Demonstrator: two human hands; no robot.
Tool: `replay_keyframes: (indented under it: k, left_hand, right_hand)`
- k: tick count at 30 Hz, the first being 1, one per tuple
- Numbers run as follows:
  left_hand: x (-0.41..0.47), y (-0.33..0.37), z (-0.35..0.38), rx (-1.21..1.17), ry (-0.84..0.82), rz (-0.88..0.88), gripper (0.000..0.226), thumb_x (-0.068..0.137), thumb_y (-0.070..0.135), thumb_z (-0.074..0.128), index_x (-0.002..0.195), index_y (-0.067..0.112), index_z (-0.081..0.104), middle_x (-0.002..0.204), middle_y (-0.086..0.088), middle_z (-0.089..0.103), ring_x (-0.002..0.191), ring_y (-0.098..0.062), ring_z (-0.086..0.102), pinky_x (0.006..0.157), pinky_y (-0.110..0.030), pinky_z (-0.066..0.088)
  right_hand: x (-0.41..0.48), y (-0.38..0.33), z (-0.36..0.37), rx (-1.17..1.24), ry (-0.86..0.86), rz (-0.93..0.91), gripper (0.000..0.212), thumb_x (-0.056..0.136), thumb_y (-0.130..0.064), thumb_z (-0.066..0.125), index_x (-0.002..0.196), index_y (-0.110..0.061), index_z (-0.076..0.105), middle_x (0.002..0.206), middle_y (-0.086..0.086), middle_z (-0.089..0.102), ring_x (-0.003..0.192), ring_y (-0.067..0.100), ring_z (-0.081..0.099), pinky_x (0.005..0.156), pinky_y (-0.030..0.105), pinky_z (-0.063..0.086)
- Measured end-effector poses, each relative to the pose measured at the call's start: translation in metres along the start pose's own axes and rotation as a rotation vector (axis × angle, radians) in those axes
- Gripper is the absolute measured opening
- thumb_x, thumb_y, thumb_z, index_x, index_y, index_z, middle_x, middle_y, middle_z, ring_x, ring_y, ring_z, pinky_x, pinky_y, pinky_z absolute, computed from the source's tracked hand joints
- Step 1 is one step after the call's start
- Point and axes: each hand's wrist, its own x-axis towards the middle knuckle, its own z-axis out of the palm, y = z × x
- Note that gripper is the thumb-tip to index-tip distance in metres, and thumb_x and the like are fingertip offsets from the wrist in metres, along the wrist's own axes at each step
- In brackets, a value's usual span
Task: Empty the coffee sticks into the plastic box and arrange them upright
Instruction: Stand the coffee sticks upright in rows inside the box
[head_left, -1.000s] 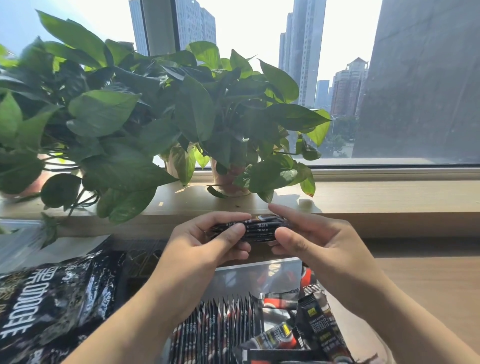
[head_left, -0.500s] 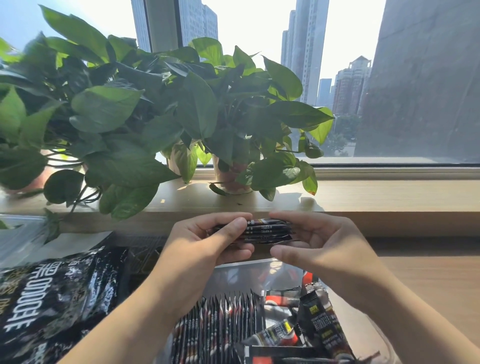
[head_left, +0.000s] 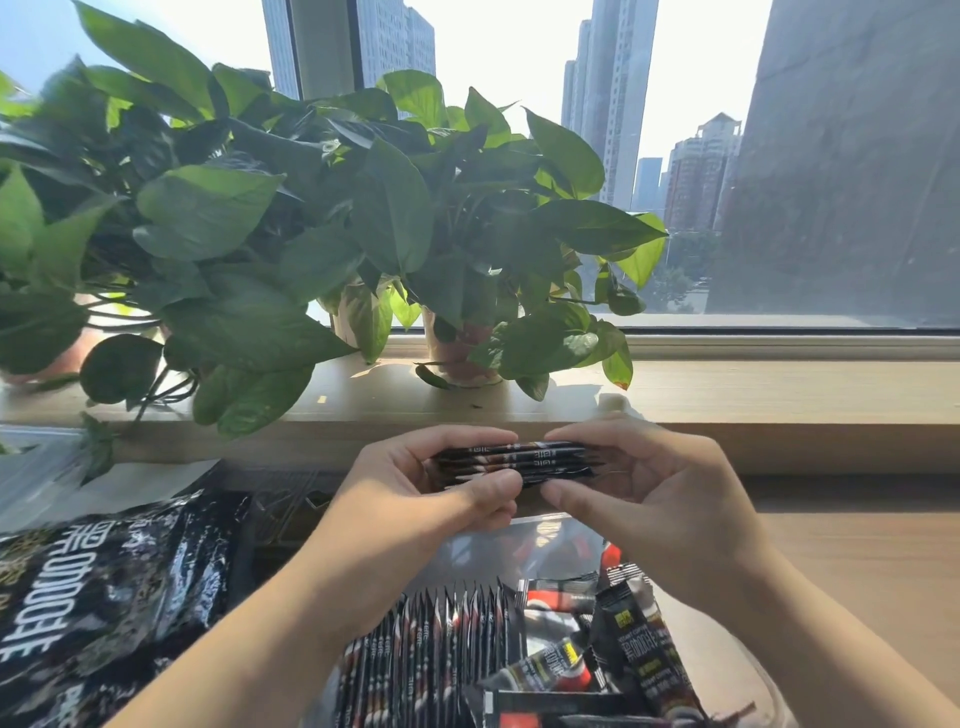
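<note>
Wooden desk (head_left: 857, 571) is carrying a clear plastic box (head_left: 545, 540) at the near edge of view. Inside the box, a row of coffee sticks (head_left: 431, 639) is standing upright in the left part, while loose sticks (head_left: 639, 644) are lying tilted and flat in the right part. A black printed bag (head_left: 104, 597) is lying left of the box. Above the box, the left hand (head_left: 415, 499) and right hand (head_left: 654, 499) are gripping a horizontal bundle of coffee sticks (head_left: 519, 460) between them, fingers curling over the top, thumbs underneath, thumb tips nearly meeting. Beyond, potted plants (head_left: 311, 234) are standing on the windowsill (head_left: 727, 395), and towers (head_left: 608, 104) are showing through the window.
</note>
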Motion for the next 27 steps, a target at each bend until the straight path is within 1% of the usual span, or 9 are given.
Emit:
replay_keyframes:
  k: [2,5,7,10,13,16,20,25,27]
  left_hand:
    - [0.001,-0.001,0.0,0.016,-0.001,0.018,0.028,0.067,0.011,0.079,0.094,0.013,0.08,0.084,-0.016,0.076,0.069,-0.019,0.071,0.066,-0.021,0.058]
    - [0.001,-0.002,-0.001,0.024,0.012,0.034,0.026,0.068,0.012,0.078,0.093,0.012,0.08,0.082,-0.016,0.076,0.068,-0.019,0.071,0.066,-0.021,0.058]
    - [0.001,-0.002,0.0,0.02,0.02,0.038,0.026,0.067,0.015,0.078,0.092,0.013,0.08,0.082,-0.015,0.076,0.068,-0.019,0.072,0.066,-0.021,0.058]
    - [0.002,-0.003,-0.001,0.019,0.03,0.045,0.026,0.065,0.017,0.078,0.091,0.014,0.081,0.081,-0.012,0.077,0.067,-0.019,0.072,0.067,-0.021,0.058]
    - [0.003,-0.004,-0.002,0.014,0.012,0.041,0.025,0.065,0.015,0.078,0.09,0.013,0.081,0.078,-0.011,0.076,0.066,-0.018,0.071,0.065,-0.02,0.058]
    - [0.003,-0.005,-0.002,0.032,0.004,0.041,0.023,0.067,0.013,0.077,0.09,0.011,0.08,0.072,-0.012,0.074,0.062,-0.017,0.069,0.061,-0.02,0.057]
    - [0.001,-0.005,-0.002,0.14,-0.032,0.096,0.021,0.071,0.019,0.076,0.091,0.016,0.078,0.066,-0.01,0.07,0.059,-0.017,0.065,0.059,-0.022,0.055]
    - [-0.002,-0.006,-0.001,0.222,-0.099,0.176,0.036,0.072,0.008,0.08,0.104,0.023,0.07,0.098,-0.008,0.073,0.076,-0.015,0.07,0.071,-0.024,0.058]
    - [-0.002,-0.007,-0.001,0.202,-0.123,0.211,0.038,0.074,0.002,0.078,0.105,0.021,0.068,0.095,-0.008,0.072,0.075,-0.016,0.069,0.069,-0.023,0.057]
  right_hand:
    - [0.0,0.002,0.0,-0.007,0.004,0.003,0.034,0.07,-0.005,0.084,0.099,-0.022,0.076,0.093,-0.001,0.078,0.083,0.014,0.076,0.076,0.021,0.06]
    - [-0.001,0.003,0.001,-0.068,0.0,-0.042,0.033,0.071,-0.02,0.082,0.103,-0.025,0.075,0.094,-0.007,0.078,0.085,0.012,0.075,0.076,0.023,0.061]
    - [0.0,0.004,0.0,-0.198,-0.003,-0.137,0.044,0.073,-0.028,0.08,0.116,-0.025,0.071,0.102,-0.009,0.076,0.088,0.01,0.074,0.072,0.024,0.062]
    - [0.002,0.007,-0.005,-0.384,-0.012,-0.294,0.061,0.075,-0.03,0.079,0.133,-0.019,0.062,0.119,-0.003,0.069,0.09,0.01,0.07,0.067,0.016,0.06]
    - [0.003,0.01,-0.009,-0.484,-0.029,-0.408,0.045,0.077,-0.021,0.079,0.121,-0.011,0.071,0.112,-0.005,0.068,0.084,-0.003,0.068,0.07,0.01,0.057]
    - [0.003,0.012,-0.008,-0.477,-0.03,-0.428,0.031,0.078,-0.011,0.081,0.109,-0.008,0.077,0.1,-0.002,0.071,0.081,0.002,0.068,0.07,0.008,0.056]
    - [0.003,0.013,-0.009,-0.448,-0.069,-0.404,0.033,0.074,0.0,0.084,0.105,-0.009,0.078,0.096,0.0,0.073,0.08,0.009,0.07,0.069,0.014,0.059]
    - [0.002,0.012,-0.01,-0.296,-0.078,-0.318,0.032,0.078,-0.002,0.081,0.107,-0.013,0.077,0.099,-0.006,0.072,0.081,0.01,0.072,0.069,0.021,0.061]
    - [0.002,0.01,-0.01,-0.239,-0.078,-0.284,0.033,0.08,-0.008,0.079,0.111,-0.018,0.075,0.102,-0.012,0.071,0.084,0.011,0.072,0.07,0.022,0.061]
